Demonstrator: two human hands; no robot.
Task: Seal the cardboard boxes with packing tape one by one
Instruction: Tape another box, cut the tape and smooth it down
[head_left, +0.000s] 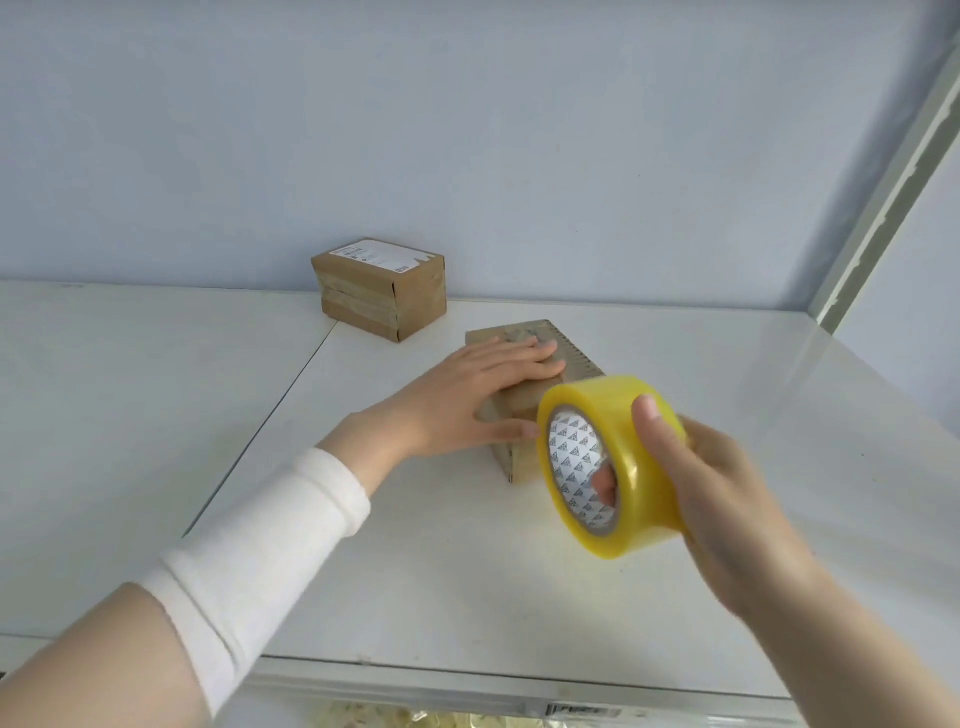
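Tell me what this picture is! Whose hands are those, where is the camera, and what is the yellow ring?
There is no machine here, just a person. The camera sits on their head and looks down, so you see their own two hands. The left hand, with a white sleeve, lies flat on a small brown box on the white table. The right hand holds the yellow ring: a roll of sticky tape, with a thumb on top and a finger showing through the hole. A second brown box stands further back by the wall. The tape is for closing the boxes.
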